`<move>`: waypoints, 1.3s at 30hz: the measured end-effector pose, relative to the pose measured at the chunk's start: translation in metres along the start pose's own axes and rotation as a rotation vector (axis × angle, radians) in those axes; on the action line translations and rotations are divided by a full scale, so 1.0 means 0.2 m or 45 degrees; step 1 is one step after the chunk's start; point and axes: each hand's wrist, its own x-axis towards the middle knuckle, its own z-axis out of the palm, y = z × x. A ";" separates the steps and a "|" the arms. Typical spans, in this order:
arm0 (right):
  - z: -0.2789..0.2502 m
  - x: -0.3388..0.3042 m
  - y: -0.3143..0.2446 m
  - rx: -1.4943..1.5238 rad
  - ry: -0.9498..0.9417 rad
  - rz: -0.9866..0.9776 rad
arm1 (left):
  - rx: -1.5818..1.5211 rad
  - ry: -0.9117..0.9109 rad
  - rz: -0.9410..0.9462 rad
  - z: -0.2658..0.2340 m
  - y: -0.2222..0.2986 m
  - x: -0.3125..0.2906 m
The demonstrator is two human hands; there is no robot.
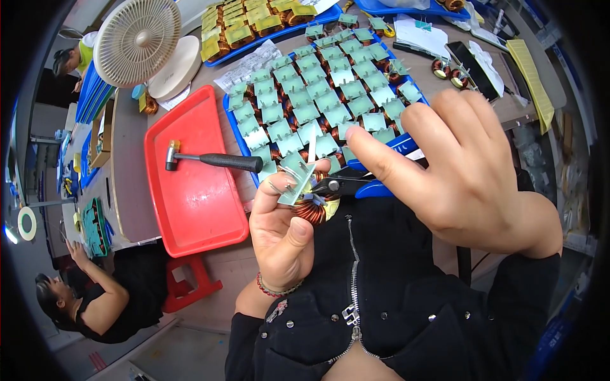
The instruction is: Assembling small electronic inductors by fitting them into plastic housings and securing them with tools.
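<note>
My left hand (279, 238) is closed around a copper-wound toroidal coil (310, 211) with a pale green base plate (296, 184) and thin metal pins. A narrow white strip (312, 145) stands up beside its fingertips. The dark head of a pair of blue-handled pliers (333, 185) lies against the coil. The handles run back behind my right hand (454, 168), which is curled around them with its thumb side toward the coil; its grip is partly hidden. Just beyond both hands, a blue tray (236, 130) holds rows of similar coils, green plates up (307, 95).
Left of the tray, a red tray (159, 184) holds a black-handled hammer (216, 160). A fan (138, 41) and yellow-topped coils (257, 19) stand farther back. A phone (469, 66) and loose coils (450, 73) lie at right. Another person (105, 298) sits left near a red stool (187, 279).
</note>
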 end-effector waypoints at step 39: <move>0.69 -0.65 0.69 -0.175 -0.254 1.032 | 2.523 0.713 0.116 -0.67 0.30 -0.04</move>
